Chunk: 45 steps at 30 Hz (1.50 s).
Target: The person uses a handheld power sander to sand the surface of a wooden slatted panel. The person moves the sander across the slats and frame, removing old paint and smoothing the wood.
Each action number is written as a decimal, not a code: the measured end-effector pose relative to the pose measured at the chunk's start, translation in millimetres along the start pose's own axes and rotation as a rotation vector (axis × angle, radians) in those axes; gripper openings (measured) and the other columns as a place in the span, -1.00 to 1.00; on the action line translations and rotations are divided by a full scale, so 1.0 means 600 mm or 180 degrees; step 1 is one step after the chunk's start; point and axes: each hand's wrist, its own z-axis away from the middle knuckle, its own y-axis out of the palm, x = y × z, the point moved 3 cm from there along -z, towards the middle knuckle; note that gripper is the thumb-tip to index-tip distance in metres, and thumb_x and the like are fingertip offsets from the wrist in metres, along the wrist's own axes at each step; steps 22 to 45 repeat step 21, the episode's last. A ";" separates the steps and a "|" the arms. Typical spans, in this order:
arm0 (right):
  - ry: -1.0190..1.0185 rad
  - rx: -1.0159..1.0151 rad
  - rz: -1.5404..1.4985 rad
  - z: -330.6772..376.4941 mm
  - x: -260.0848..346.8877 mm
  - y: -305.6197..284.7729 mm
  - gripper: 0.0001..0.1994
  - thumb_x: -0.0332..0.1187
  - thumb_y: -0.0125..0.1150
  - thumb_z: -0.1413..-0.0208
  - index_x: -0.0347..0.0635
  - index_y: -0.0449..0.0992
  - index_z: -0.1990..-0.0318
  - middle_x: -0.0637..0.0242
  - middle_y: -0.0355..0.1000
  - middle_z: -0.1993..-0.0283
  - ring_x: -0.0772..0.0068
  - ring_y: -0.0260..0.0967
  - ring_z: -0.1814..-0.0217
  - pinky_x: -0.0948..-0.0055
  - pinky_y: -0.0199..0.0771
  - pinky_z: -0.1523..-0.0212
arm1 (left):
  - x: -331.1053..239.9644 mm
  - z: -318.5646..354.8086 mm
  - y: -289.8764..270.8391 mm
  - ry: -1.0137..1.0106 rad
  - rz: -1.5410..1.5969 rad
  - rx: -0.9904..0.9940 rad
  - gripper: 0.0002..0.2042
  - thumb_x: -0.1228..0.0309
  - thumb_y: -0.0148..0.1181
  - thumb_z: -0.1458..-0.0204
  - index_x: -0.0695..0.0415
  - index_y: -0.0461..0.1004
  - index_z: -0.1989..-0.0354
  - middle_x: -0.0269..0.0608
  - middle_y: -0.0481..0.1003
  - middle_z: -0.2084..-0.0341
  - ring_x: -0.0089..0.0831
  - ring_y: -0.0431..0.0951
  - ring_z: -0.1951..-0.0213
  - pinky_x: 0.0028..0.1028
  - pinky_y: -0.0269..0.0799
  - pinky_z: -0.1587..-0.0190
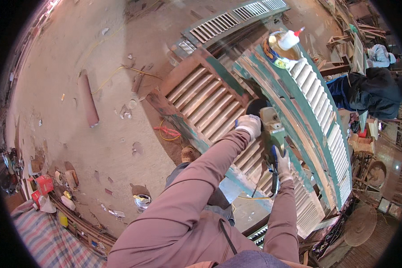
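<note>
With both gloved hands I hold a green and grey angle grinder (273, 134) over a wooden louvred shutter (201, 105). My left hand (249, 125) is closed at the grinder's front side, near its dark disc (256, 106). Further back, my right hand (282, 164) wraps round the body by the cable end. The disc is at the shutter's right-hand frame; whether it touches the wood I cannot tell. Several slats look stripped to bare wood, while green paint shows on parts of the frame.
Green shutters (321, 100) lie stacked to the right, bearing a tin (272, 56) and a white bottle with a red tip (289, 40). Another shutter (223, 24) lies beyond. A brown cylinder (88, 100) and yellow cord (108, 82) are on the floor. Another person (370, 91) is at far right.
</note>
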 end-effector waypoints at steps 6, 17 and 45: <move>0.0754 -0.0339 -0.1015 0.081 -0.240 -0.083 -0.29 0.09 0.34 -0.06 -0.26 0.32 -0.21 0.11 0.51 0.08 0.35 0.54 0.26 0.33 0.56 0.34 | -0.163 0.012 0.163 0.0581 -0.0197 -0.0009 -0.72 0.31 0.11 -0.03 0.13 0.64 0.16 0.02 0.63 0.18 -0.10 0.65 0.11 -0.11 0.56 0.12; 0.0647 -0.0727 -0.0424 0.123 -0.278 -0.046 -0.24 0.18 0.32 -0.03 -0.28 0.36 -0.18 0.03 0.51 0.01 0.12 0.48 -0.04 0.24 0.43 -0.04 | -0.139 0.052 0.165 0.1068 -0.0346 0.0100 -0.70 0.20 0.14 0.01 0.17 0.64 0.27 0.06 0.63 0.30 -0.04 0.65 0.17 -0.13 0.54 0.08; 0.0337 -0.0628 -0.0497 0.091 -0.145 0.044 -0.23 0.19 0.34 -0.02 -0.15 0.32 -0.25 0.07 0.49 -0.07 0.11 0.47 -0.09 0.26 0.41 -0.11 | -0.030 0.056 0.042 0.0816 -0.0565 -0.0010 -0.68 0.16 0.12 -0.06 0.14 0.63 0.22 0.06 0.62 0.24 -0.04 0.64 0.13 -0.11 0.53 0.04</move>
